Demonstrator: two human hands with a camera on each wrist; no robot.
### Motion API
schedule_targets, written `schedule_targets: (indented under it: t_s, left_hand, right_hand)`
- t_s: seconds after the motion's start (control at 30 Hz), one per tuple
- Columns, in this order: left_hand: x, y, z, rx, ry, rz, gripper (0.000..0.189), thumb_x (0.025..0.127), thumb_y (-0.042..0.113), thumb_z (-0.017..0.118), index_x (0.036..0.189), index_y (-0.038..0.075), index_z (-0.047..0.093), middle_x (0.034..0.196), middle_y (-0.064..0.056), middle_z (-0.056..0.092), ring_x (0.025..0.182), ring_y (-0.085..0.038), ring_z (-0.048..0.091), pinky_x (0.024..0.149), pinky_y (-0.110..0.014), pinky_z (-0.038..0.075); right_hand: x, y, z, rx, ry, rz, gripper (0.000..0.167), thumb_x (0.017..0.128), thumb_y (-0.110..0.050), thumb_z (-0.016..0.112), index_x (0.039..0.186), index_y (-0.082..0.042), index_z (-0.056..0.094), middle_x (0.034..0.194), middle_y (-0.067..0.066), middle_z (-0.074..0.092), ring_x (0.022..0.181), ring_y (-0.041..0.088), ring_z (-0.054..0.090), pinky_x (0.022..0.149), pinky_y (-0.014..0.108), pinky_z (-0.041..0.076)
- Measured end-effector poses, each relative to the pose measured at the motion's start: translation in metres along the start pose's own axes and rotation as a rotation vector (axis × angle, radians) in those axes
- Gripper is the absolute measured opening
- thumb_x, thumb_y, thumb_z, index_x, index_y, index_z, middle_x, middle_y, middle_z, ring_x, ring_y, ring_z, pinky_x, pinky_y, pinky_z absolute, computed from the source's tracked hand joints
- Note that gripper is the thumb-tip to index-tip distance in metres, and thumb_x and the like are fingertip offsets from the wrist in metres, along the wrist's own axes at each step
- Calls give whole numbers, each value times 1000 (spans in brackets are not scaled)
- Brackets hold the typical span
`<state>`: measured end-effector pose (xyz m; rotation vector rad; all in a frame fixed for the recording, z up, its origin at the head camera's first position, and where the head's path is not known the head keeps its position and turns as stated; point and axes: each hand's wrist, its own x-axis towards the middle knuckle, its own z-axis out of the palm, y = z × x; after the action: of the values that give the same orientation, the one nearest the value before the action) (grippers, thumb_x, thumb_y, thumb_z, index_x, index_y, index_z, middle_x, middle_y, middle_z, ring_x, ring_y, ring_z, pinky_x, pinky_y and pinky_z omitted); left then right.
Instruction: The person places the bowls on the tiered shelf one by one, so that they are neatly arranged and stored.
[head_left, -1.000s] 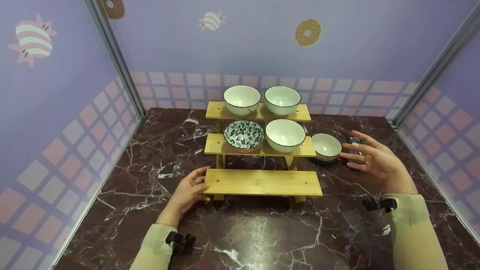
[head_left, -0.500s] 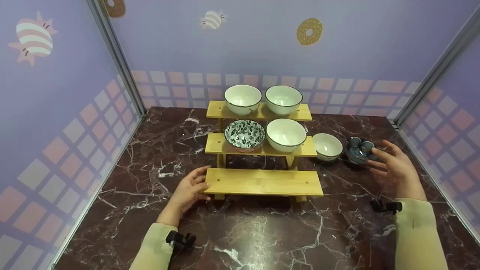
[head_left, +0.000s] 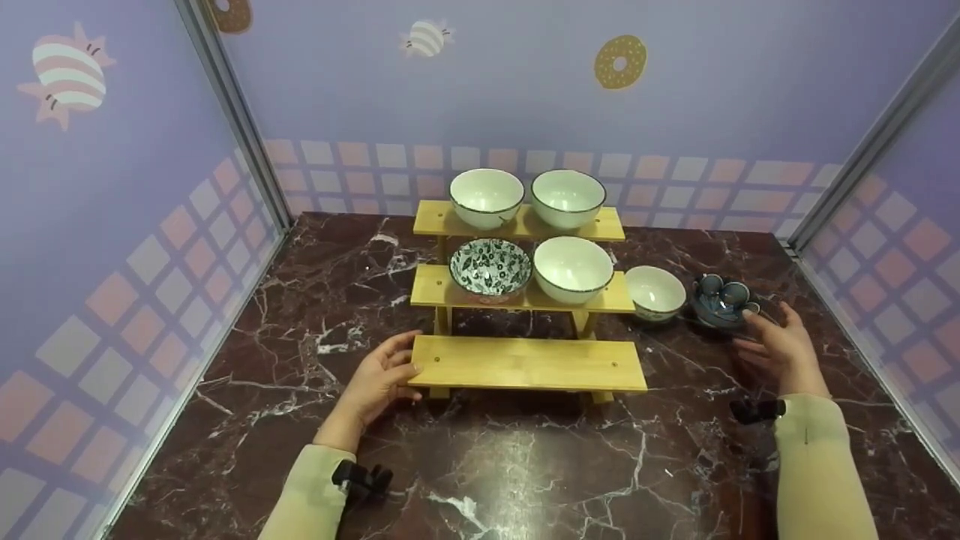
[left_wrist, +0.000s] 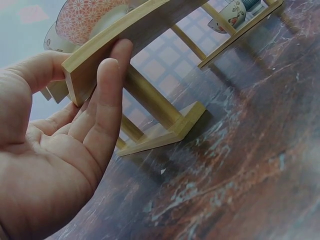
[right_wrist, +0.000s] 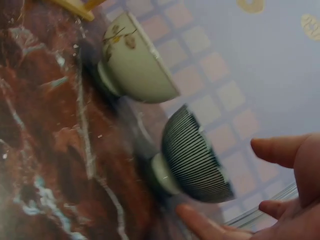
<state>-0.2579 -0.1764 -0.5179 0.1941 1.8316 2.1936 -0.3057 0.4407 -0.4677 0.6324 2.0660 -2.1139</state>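
At the left end of the wooden three-step rack (head_left: 525, 364), my left hand (head_left: 379, 382) grips the lowest board. Its thumb lies on the board's edge and fingers reach underneath, as the left wrist view shows. My right hand (head_left: 784, 349) is beside a small dark blue bowl (head_left: 720, 311) on the tabletop, fingers spread and holding nothing. In the right wrist view this bowl has fine stripes outside (right_wrist: 192, 157), and the fingers are close to its rim and foot. Left of it stands a white bowl (head_left: 654, 292) with a flower pattern outside.
Two white bowls with dark rims, a left one (head_left: 486, 199) and a right one (head_left: 568, 199), stand on the top board. The middle board bears a black-patterned bowl (head_left: 490, 268) and a white bowl (head_left: 573, 268). Patterned walls (head_left: 525, 90) enclose the dark marbled tabletop (head_left: 510, 465).
My right hand has drawn back from over the blue bowl to its near right side, uncovering it. My left hand keeps its grip on the rack.
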Motion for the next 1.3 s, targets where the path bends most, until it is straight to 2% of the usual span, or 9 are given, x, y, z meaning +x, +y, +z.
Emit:
schedule_targets:
  t_s: [0.27, 0.43, 0.57, 0.8, 1.0, 1.3]
  left_hand:
    - [1, 0, 0, -8, 2, -7, 72, 95, -2, 60, 159, -1, 27, 123, -8, 63, 81, -17, 71, 61, -26, 61]
    - [0, 0, 0, -14, 3, -4, 72, 95, -2, 60, 159, -1, 27, 122, -8, 63, 81, -17, 70, 61, -26, 61]
    - [0, 1, 1, -13, 4, -3, 71, 95, -2, 60, 158, -1, 29, 123, -9, 63, 80, -16, 70, 61, -26, 61]
    - [1, -1, 0, -20, -2, 1, 71, 95, -2, 61, 158, -1, 28, 122, -9, 62, 80, -17, 70, 61, -26, 61]
    - [0, -1, 0, -17, 3, 3, 71, 95, -2, 60, 159, -1, 28, 122, -8, 63, 80, -17, 70, 61, -26, 61]
    - [0, 0, 0, -4, 10, -3, 70, 95, -1, 61, 158, 0, 30, 127, -11, 61, 83, -17, 71, 61, -26, 61]
  right_hand:
    - [13, 9, 11, 220, -45, 51, 115, 99, -27, 68, 155, -43, -31, 173, 7, -7, 80, 17, 78, 82, 34, 66]
    - [25, 16, 16, 409, -85, 62, 114, 99, -18, 67, 153, -55, -26, 173, -5, -11, 84, 21, 78, 82, 39, 66]
    - [32, 21, 18, 501, -94, 57, 112, 99, -13, 66, 153, -60, -20, 172, -13, -14, 86, 21, 77, 83, 41, 66]
    - [36, 25, 20, 570, -83, 42, 111, 99, -2, 63, 155, -63, -12, 172, -12, -9, 86, 25, 77, 83, 40, 66]
    - [38, 26, 20, 586, -55, 34, 112, 97, 2, 63, 157, -61, -8, 172, -14, -7, 82, 25, 76, 80, 37, 66]
    - [36, 28, 16, 595, -74, 23, 112, 97, 4, 62, 157, -61, -6, 172, -15, -7, 82, 23, 74, 80, 34, 65]
